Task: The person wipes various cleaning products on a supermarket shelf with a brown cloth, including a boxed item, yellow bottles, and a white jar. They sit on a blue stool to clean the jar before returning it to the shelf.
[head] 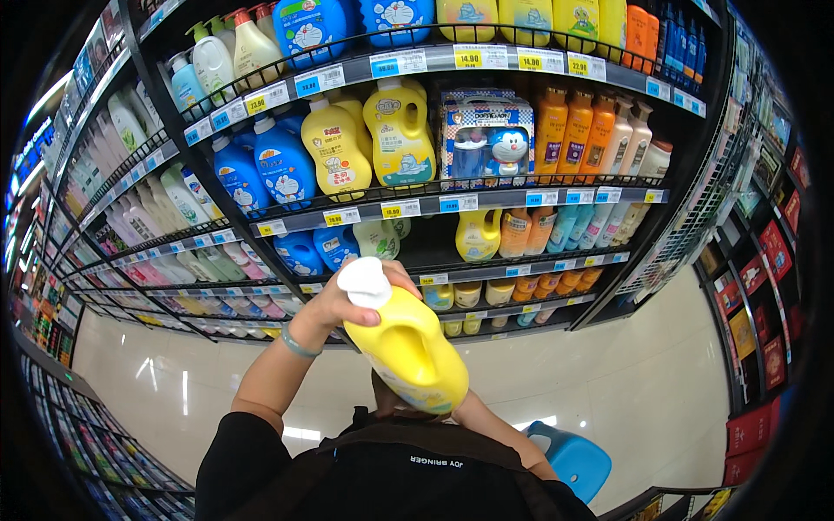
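My left hand (355,299) grips the neck of a large yellow plastic bottle (430,352) just under its white cap (365,282). The bottle is tilted, its cap towards the shelves and its base towards my chest, with its moulded handle opening facing up. My right forearm (498,430) reaches in towards the bottle's base, but the right hand itself is hidden behind the bottle. A grey-green band circles my left wrist. In front of me, similar yellow bottles (399,133) stand on a shelf beside blue bottles (283,163) and a boxed cartoon-figure set (488,146).
Black shelves with wire guards (554,198) and price tags hold orange pump bottles (580,137), jars and more bottles. A blue plastic stool (576,459) stands on the tiled floor at lower right. Further shelving lines the left, and red boxes (749,433) sit at far right.
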A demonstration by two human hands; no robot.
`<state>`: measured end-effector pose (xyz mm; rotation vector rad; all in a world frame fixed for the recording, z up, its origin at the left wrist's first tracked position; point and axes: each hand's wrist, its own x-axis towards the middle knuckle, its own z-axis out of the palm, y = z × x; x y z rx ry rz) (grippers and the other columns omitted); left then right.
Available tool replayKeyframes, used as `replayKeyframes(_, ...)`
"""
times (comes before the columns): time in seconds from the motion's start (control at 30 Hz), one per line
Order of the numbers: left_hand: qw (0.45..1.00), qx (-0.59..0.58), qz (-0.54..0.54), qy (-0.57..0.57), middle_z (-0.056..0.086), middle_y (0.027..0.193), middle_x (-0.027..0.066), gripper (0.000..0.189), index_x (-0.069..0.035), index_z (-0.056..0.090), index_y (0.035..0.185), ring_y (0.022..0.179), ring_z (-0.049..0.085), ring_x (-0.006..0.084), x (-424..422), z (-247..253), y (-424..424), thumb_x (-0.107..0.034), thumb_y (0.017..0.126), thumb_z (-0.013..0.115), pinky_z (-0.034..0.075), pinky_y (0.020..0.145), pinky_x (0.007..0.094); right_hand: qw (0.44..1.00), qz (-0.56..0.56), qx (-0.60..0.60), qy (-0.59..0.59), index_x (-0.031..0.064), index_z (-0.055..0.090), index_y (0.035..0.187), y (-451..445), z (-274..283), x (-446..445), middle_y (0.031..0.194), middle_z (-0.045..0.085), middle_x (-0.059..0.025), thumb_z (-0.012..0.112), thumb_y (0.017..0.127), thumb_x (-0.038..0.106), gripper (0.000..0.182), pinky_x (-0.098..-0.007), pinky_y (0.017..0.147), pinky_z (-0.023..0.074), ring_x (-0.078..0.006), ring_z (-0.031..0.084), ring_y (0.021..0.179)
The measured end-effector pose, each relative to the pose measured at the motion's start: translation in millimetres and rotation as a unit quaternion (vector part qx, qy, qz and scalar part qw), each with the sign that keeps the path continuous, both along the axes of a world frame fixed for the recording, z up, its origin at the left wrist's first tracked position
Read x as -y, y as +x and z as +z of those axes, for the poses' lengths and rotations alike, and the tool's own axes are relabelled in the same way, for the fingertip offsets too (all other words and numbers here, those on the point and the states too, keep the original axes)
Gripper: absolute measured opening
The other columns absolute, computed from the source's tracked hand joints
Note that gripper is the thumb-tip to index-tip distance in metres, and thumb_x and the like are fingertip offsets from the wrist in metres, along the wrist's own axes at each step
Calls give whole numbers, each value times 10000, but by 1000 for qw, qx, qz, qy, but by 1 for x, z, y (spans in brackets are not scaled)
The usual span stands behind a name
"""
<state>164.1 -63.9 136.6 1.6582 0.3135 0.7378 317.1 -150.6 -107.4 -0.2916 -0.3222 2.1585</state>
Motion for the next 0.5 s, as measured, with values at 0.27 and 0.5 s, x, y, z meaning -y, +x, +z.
replayKeyframes(0.27,972,66,91,-208,542,1162,131,675,-10,363,1298,1092,541,232,-25,-57,-19,-410,819,620,461,912,347,994,-30,88,-61,35,479,1217,24,-8,3,1138,592,-110,455,925,395,464,-344,807,514,-202,604,982)
replayKeyframes(0.5,901,120,209,-361,476,1261,116,609,-65,290,1346,1137,500,243,9,-113,-22,-231,859,616,445,932,371,966,-53,251,36,93,200,1433,26,38,6,1396,343,-79,585,878,223,688,-291,1002,319,-195,352,1249)
